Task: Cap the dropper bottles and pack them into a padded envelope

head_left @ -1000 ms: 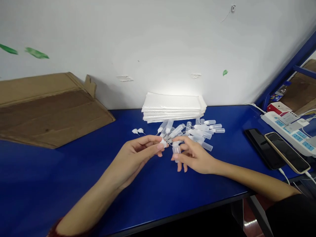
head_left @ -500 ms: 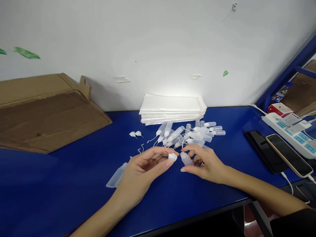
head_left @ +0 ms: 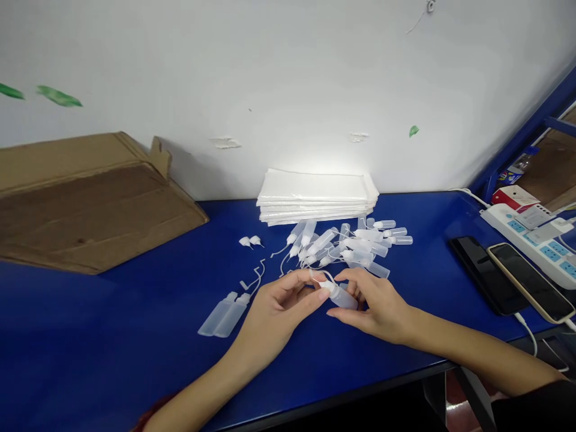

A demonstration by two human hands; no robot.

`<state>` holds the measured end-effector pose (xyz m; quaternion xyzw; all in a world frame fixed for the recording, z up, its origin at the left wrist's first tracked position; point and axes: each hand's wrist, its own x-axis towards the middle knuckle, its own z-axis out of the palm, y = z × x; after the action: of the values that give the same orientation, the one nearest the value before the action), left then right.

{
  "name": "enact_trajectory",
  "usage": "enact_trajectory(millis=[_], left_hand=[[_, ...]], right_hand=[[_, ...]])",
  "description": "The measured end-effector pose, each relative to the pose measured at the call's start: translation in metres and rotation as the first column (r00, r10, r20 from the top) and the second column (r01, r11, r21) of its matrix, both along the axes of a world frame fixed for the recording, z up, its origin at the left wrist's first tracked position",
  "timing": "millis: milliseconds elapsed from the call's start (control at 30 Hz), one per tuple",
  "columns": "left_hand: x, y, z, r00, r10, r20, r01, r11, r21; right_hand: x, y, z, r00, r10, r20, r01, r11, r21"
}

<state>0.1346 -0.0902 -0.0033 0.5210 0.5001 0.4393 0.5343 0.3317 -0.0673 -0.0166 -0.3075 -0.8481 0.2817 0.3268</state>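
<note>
My left hand point(head_left: 283, 309) pinches a white needle-tip cap point(head_left: 328, 286) between thumb and fingertips. The cap sits at the neck of a small translucent squeeze bottle point(head_left: 345, 298), which tilts toward the left; whether it is threaded on cannot be seen. Curled around that bottle is my right hand point(head_left: 382, 306), its lower fingers partly hidden. Two uncapped bottles point(head_left: 230, 316) lie left of my left hand, beside thin bent white tubes point(head_left: 257, 276). Further back rest two loose white caps point(head_left: 256, 240). Behind my hands spreads a pile of capped bottles point(head_left: 321, 242).
A stack of white plastic packets point(head_left: 315, 192) lies against the wall. On the left stands an opened cardboard box point(head_left: 85, 210). Two phones point(head_left: 531, 279) with cables and a power strip point(head_left: 540, 243) occupy the right side of the blue table point(head_left: 135, 348).
My left hand has brought the cap right onto the bottle's neck, closing the gap between them. A second uncapped bottle and more bent tubes now show beside my left hand.
</note>
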Motion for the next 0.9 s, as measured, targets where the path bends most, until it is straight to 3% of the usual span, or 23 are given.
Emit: enact_trajectory(millis=[167, 333, 500, 600, 733, 833, 900], left_hand=[[0.004, 0.001, 0.01, 0.997, 0.012, -0.077, -0.007, 0.998, 0.062], [0.006, 0.003, 0.015, 0.989, 0.024, -0.148, -0.007, 0.994, 0.112], [0.003, 0.006, 0.012, 0.982, -0.036, -0.187, 0.046, 0.998, 0.049], [0.001, 0.007, 0.011, 0.981, -0.059, -0.187, 0.065, 0.998, 0.027], [-0.002, 0.007, 0.011, 0.982, -0.057, -0.18, 0.067, 0.997, 0.049], [-0.002, 0.007, 0.012, 0.975, -0.086, -0.207, 0.098, 0.994, 0.048], [-0.002, 0.007, 0.013, 0.963, -0.119, -0.244, 0.135, 0.99, 0.051]], right_hand=[[0.002, 0.0, 0.0, 0.995, -0.053, 0.087, 0.034, 0.978, 0.203], [0.005, 0.002, 0.002, 0.977, -0.134, 0.167, 0.041, 0.881, 0.471], [0.008, 0.002, 0.002, 0.969, -0.136, 0.205, 0.006, 0.846, 0.534], [0.008, 0.002, 0.003, 0.972, -0.108, 0.208, -0.003, 0.882, 0.472], [0.008, 0.001, 0.006, 0.999, -0.016, 0.046, 0.009, 0.991, 0.135], [0.008, 0.0, 0.008, 0.998, -0.035, -0.047, 0.031, 0.996, -0.088], [0.007, -0.001, 0.007, 0.997, -0.06, -0.058, 0.052, 0.99, -0.128]])
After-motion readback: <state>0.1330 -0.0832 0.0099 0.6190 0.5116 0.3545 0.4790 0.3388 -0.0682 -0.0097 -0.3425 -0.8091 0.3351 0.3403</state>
